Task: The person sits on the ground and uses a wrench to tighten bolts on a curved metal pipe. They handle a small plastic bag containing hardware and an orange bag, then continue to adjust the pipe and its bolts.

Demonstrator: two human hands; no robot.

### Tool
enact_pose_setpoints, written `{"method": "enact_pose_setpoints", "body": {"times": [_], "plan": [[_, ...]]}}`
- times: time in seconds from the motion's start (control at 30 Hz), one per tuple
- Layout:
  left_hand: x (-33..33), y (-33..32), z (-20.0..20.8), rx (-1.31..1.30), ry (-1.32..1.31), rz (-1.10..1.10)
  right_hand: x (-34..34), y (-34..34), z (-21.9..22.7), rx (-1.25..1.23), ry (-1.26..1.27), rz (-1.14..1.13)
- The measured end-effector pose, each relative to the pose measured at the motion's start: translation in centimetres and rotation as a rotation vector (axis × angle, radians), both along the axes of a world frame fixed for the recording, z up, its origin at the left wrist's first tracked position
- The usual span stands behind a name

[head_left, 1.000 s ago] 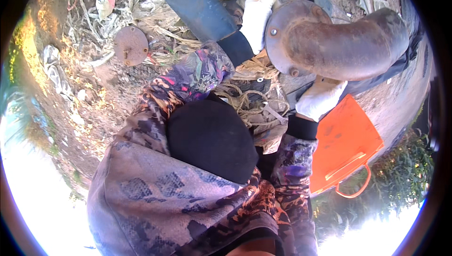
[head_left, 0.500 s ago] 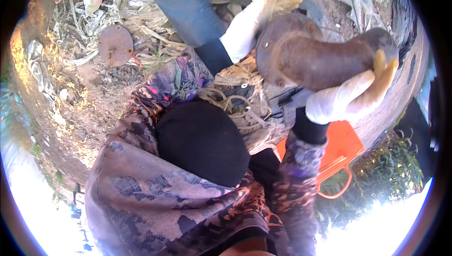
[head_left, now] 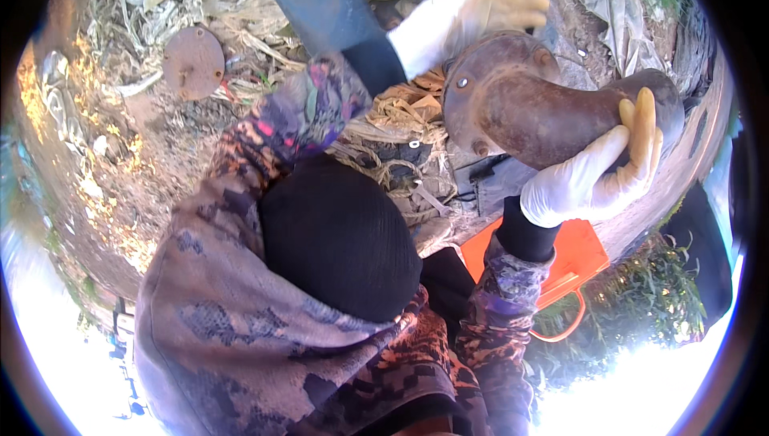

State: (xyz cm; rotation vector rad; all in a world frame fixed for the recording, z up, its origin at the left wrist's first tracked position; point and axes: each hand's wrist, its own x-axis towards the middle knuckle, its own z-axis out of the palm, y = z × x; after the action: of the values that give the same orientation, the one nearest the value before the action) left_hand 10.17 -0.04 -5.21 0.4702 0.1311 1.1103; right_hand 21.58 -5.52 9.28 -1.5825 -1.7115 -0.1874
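A rusty brown pipe elbow (head_left: 553, 119) with a round bolted flange stands in front of me to the right. My right hand (head_left: 597, 167), in a white glove with yellowish fingers, grips its right end from the near side. Above the flange is my left hand (head_left: 481, 15), gloved alike, with fingers stretched out and slightly blurred. Whether it touches the flange rim I cannot tell. A rusty round plate (head_left: 193, 63) with bolt holes lies on the ground at the left.
Shredded plastic and fibre scraps (head_left: 256, 15) cover the ground. An orange case (head_left: 573, 256) with a handle sits beside my right forearm. Blue-grey cloth (head_left: 316, 3) extends across the top, and grey plastic sheeting (head_left: 613, 11) lies at the far right.
My left hand has shifted right over the flange, its fingers now pointing further right. The pipe elbow has moved slightly right and nearer, with my right hand still on it.
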Motion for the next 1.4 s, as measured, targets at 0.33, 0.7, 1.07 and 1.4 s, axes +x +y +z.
{"method": "enact_pose_setpoints", "body": {"times": [0.33,0.7,1.07,1.4], "plan": [[1.4,0.2,2.0,-0.068,-0.158,0.237,0.6,-0.7,-0.3,-0.085,-0.059,0.009],[1.7,-0.4,-1.3,-0.179,-0.154,0.247,0.5,-0.4,-0.8,-0.023,-0.009,0.045],[0.1,-1.2,1.9,-0.011,0.078,0.09,-0.7,0.0,-1.0,0.058,0.089,-0.05],[1.6,-0.7,-0.8,-0.356,-0.028,0.042,1.3,-0.1,0.0,0.077,-0.223,0.031]]}}
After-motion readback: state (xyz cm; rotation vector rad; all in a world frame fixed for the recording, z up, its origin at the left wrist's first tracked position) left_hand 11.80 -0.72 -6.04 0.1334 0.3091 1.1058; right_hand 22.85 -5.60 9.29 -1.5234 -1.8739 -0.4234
